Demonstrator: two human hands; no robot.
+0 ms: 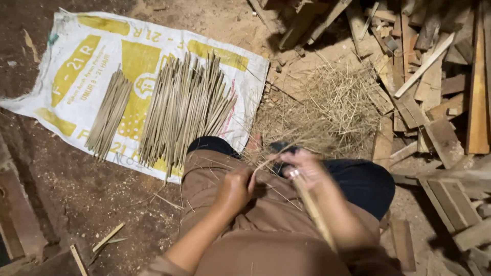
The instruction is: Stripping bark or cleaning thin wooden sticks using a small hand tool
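Dirt floor, pale thin bamboo stick (pixel 314 209), right hand (pixel 306 171) pinching it, left hand (pixel 236 188) fisted.

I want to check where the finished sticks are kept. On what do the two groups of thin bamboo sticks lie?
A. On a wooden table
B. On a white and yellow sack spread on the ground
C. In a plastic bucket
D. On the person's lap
B. Both groups of bamboo sticks lie flat on the white and yellow sack spread over the dirt ground, beyond the person's knees.
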